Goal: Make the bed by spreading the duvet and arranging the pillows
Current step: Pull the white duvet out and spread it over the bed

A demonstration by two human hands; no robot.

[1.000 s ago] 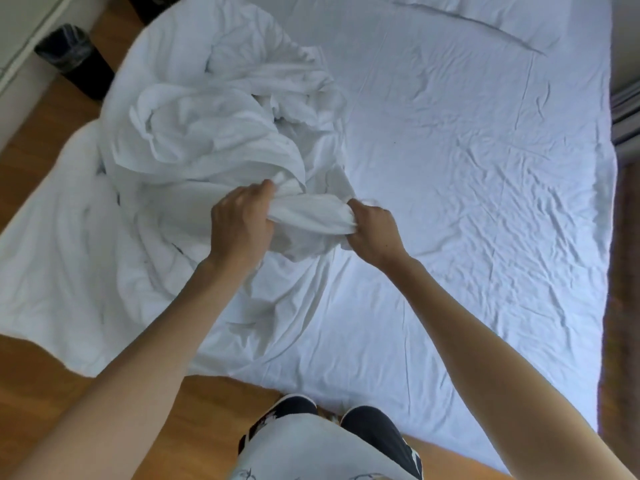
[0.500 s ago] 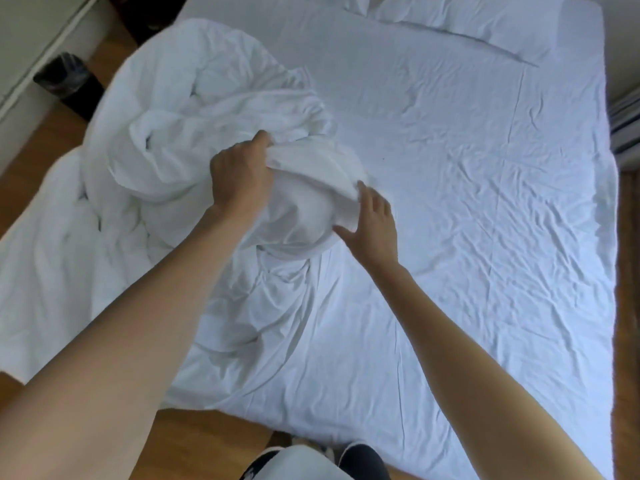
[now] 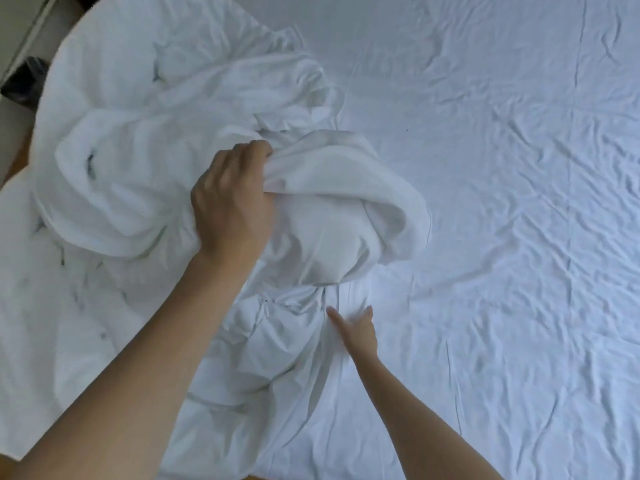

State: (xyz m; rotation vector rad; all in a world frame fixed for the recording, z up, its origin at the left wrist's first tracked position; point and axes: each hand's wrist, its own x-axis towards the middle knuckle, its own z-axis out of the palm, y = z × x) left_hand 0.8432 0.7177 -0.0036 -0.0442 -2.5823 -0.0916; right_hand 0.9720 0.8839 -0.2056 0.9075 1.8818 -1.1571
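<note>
Head view: right hand, having released the fold it gripped a second earlier, lay nearest with fingers open on the sheet, while beyond it left hand gripped the duvet, bunched on the bed's left, spreading barely begun.

A dark bin stood on the floor off the bed's far-left corner, mostly cut off by the frame's left edge. Beside it ran a pale wall or cabinet front with a darker strip. A sliver of wooden floor showed at the left edge.
</note>
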